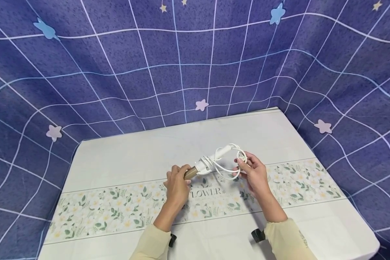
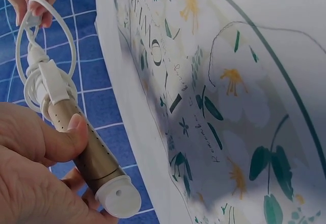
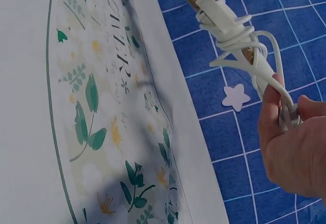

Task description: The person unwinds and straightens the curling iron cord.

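Observation:
A curling iron (image 1: 222, 152) with a gold barrel and a white handle is held up over the table, tilted. My left hand (image 1: 177, 184) grips its barrel (image 2: 91, 142), thumb laid along the gold surface with its small holes. The round white end cap (image 2: 119, 196) pokes out past that hand's fingers. A white cord (image 3: 244, 33) is wound in several turns round the handle and hangs in loose loops. My right hand (image 1: 255, 173) pinches the cord's gathered end (image 3: 289, 116) between thumb and fingers, beyond the handle.
The white table (image 1: 143, 151) has a floral printed band (image 1: 110, 209) with lettering across it. Blue cloth (image 1: 195, 47) with a grid and stars hangs behind and at both sides. Dark wrist-camera mounts (image 1: 258, 235) sit below the sleeves.

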